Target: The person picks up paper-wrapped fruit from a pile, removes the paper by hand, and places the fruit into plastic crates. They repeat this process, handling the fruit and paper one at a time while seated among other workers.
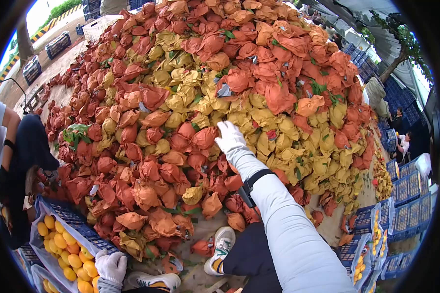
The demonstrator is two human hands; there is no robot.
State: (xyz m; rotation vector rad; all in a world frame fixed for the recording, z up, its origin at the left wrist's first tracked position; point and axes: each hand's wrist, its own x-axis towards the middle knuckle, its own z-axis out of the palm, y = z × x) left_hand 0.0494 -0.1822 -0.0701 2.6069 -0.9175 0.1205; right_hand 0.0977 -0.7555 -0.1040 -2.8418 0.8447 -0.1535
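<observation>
A large heap of fruit wrapped in red-orange bags (149, 195) and yellow bags (264, 117) fills the middle. My right hand (231, 136), in a white glove, reaches out over the heap, its spread fingers near a red bag (204, 137); nothing shows in it. At the lower left my left hand (111, 267), also gloved in white, rests by the edge of a blue crate (78, 222) lined with pale sheeting. Bare orange-yellow fruit (66, 244) lies in that crate. The fingers of my left hand look curled, and what they hold, if anything, is hidden.
Another person (27, 146) sits close by on the left. Stacked blue crates (410, 190) stand at the right, some with fruit. More crates (57, 45) and a tree trunk (24, 41) are at the upper left. Further people (404, 145) are at the far right.
</observation>
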